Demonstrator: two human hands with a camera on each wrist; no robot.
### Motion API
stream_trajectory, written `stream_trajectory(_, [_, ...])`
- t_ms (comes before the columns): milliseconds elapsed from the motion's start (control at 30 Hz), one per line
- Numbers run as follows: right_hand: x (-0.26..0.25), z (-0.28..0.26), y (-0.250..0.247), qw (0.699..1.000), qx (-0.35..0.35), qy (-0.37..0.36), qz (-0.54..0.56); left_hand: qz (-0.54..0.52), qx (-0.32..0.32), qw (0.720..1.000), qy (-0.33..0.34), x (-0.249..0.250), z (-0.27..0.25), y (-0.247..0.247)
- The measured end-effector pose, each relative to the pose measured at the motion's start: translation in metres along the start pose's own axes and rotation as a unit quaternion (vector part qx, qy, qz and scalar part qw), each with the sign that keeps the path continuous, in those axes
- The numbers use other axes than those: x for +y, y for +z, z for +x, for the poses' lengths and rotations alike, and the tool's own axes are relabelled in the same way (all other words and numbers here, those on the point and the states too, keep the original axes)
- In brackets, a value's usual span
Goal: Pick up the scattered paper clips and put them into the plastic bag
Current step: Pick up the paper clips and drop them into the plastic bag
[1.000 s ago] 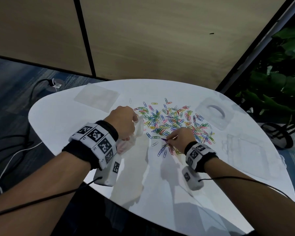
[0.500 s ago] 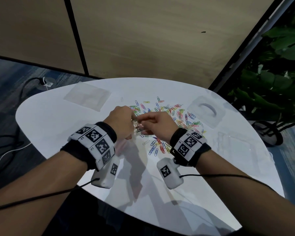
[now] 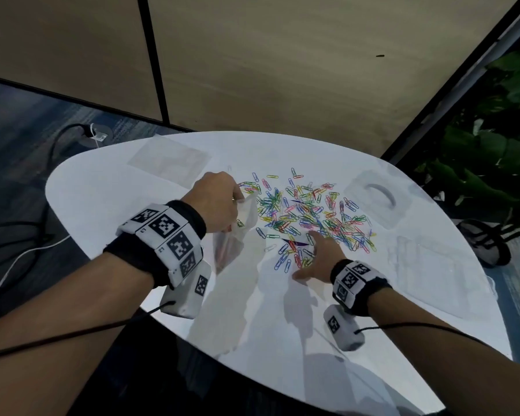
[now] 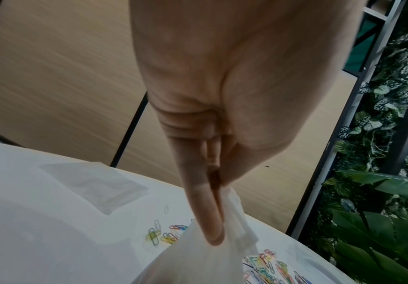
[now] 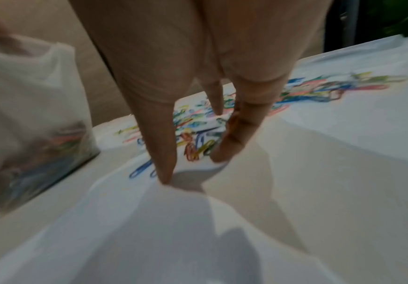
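Note:
Several coloured paper clips (image 3: 309,217) lie scattered across the middle of the white table (image 3: 108,205). My left hand (image 3: 219,202) pinches the top edge of a translucent plastic bag (image 3: 234,235), which hangs with clips showing through its bottom (image 5: 40,153). In the left wrist view thumb and finger press the bag's rim (image 4: 232,226) between them. My right hand (image 3: 315,259) is spread over the near edge of the pile, its fingertips (image 5: 166,176) down on the table among clips (image 5: 198,148), holding nothing.
A flat clear bag (image 3: 168,159) lies at the table's far left. A clear plastic lid with a handle (image 3: 379,199) and another clear tray (image 3: 433,265) sit on the right. Green plants (image 3: 487,163) stand beyond the right edge; cables run on the floor at left.
My right hand, which was at the bag's mouth beside the left hand half a second ago, has gone back down to the clips with spread fingers. The left hand still holds the bag.

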State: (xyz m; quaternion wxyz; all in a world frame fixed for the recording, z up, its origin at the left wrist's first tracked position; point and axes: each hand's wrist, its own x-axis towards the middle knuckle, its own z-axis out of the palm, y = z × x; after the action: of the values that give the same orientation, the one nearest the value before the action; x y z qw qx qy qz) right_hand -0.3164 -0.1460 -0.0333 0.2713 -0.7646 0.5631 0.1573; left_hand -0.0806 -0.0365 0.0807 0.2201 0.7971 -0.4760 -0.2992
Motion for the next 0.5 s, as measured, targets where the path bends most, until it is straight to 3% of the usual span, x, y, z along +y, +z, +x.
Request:
stream_trajectory(233, [-0.032,0.024,0.009,0.991,0.101,-0.069,0.047,0.024,0.013,0.998,0.053,-0.002,0.003,0.005])
stream_trajectory(433, [-0.048,0.032,0.009,0.967,0.096,-0.194,-0.136,0.067,-0.008,0.995,0.075,0.011,0.018,0.021])
stream_trajectory(500, [-0.050,0.032,0.006,0.960,0.122,-0.215,-0.130,0.086,-0.007,0.994,0.072,0.013,0.023,0.024])
